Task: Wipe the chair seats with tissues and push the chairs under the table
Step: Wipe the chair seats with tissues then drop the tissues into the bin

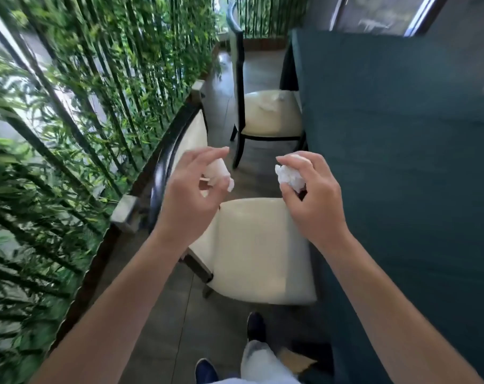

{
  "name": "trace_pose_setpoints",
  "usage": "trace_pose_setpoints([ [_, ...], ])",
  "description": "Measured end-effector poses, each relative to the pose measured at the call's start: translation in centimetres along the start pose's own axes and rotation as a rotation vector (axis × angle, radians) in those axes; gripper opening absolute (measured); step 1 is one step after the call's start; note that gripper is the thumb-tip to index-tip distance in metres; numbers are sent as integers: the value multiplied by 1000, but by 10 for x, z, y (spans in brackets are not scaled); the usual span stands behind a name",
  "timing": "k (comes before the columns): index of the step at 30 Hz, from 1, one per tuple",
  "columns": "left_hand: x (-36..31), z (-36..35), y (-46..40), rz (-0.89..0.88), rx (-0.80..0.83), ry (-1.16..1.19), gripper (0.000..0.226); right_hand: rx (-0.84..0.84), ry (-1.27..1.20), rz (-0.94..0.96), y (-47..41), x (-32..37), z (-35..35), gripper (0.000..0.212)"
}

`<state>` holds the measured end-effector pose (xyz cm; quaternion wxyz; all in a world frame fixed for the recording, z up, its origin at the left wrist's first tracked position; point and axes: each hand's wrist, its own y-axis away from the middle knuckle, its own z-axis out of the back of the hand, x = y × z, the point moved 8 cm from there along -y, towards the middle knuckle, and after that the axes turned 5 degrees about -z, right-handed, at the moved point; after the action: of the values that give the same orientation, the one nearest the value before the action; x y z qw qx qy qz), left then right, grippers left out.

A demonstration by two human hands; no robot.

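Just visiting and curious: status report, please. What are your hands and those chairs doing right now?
Left hand pinches a tissue; right hand grips a crumpled tissue. Near chair seat below, not yet touched. Far chair carries a tissue.

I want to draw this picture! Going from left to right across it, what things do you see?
Bamboo plants → left hand holding a tissue → right hand holding a crumpled tissue → table with the dark green cloth.

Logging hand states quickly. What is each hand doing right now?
Left hand: fingers curled round a white tissue.
Right hand: fingers gripping a crumpled tissue.
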<state>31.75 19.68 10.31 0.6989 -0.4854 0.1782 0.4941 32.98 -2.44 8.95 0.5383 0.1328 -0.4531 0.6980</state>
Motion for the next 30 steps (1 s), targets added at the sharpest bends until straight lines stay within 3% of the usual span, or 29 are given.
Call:
trace_pose_setpoints([
  [8, -3, 66, 8, -65, -151, -334, 40, -16, 20, 79, -5, 22, -2, 52],
  [16, 37, 111, -3, 10, -208, -356, 43, -24, -28, 95, -22, 35, -31, 47],
  [21, 78, 130, -28, -66, -203, -447, 41, -15, 34, 59, -42, 38, -60, 42],
  [30, 185, 173, -94, -107, -119, -167, 41, -163, 103, -98, -83, 78, -146, 34],
])
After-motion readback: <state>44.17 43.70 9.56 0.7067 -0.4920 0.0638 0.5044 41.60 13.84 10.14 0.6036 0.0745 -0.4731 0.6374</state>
